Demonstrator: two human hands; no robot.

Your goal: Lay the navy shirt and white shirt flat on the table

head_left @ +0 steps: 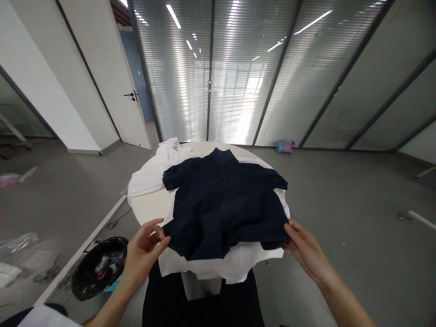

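Note:
A dark navy short-sleeved shirt lies spread front side up, its collar at the far end and its hem towards me. At the hem's left corner, my left hand has its fingers curled about the cloth, thumb a little apart. My right hand pinches the right corner of the hem between thumb and fingers. Under the navy shirt lies a white cloth, whose near edge hangs over the front of the round table. The hem is slightly rumpled in the middle.
A crumpled white garment lies at the table's back left. On the floor to the left stands a bin with a black liner, holding rubbish. A blue and pink item lies by the glass partition. Cables and plastic bags lie far left.

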